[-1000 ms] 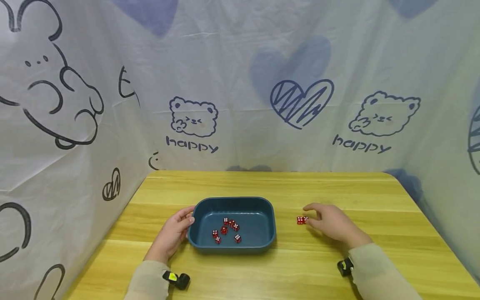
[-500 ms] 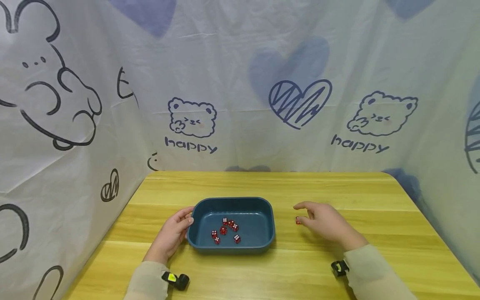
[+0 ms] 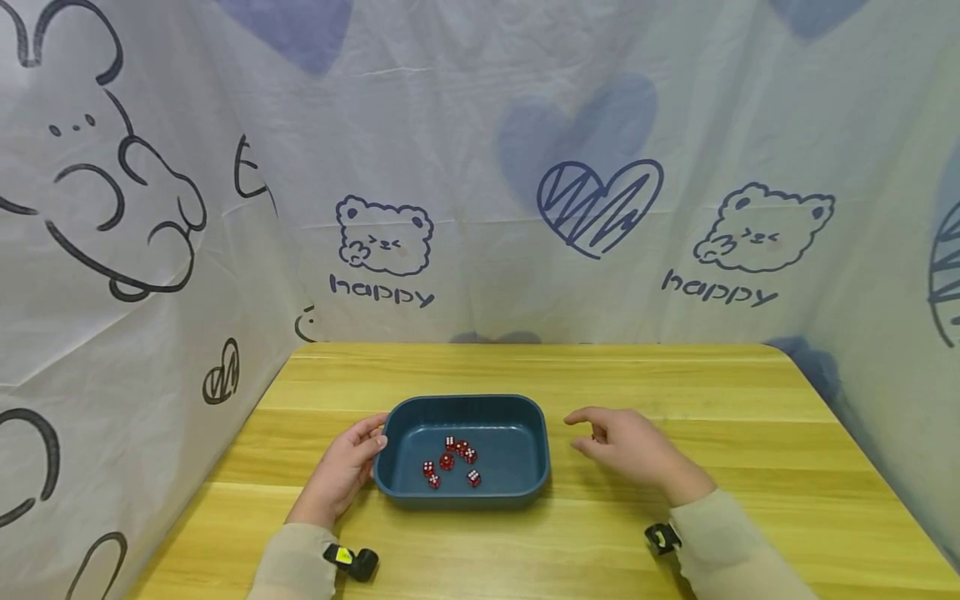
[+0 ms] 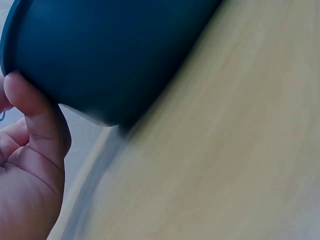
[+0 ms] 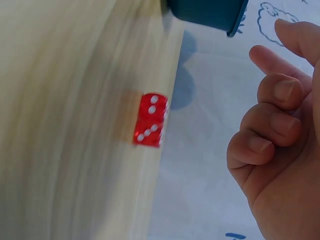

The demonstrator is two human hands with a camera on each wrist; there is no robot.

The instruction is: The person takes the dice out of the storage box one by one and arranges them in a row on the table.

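Seven red dice (image 3: 462, 448) with white dots lie inside a dark blue-green box (image 3: 513, 454). We see them in the left and middle parts of it, some close together and one a bit apart. The box stands on a yellow wooden table (image 3: 585, 542).

The left hand (image 3: 345, 467) holds the box by its left end, with the thumb (image 3: 382, 441) at the rim. In the left wrist view we see that thumb against the box, next to the big smooth outside wall.

The right hand (image 3: 637, 450) is over the table, to the right of the box and not touching it. Its thumb and first finger are stretched out with a gap between them, and the other three fingers bend in. We can't see inside those bent fingers.

More red dice stuff (image 5: 151, 120) is on the table near the right hand, apart from the fingers in the right wrist view. We count two dots on one half and three on the other, but we can't tell if it is one die or two. From the head view, only a tiny bit of red peeks out by the hand.

Behind the table we see a pale cloth (image 3: 480, 250) with bears, hearts and the word "happy".
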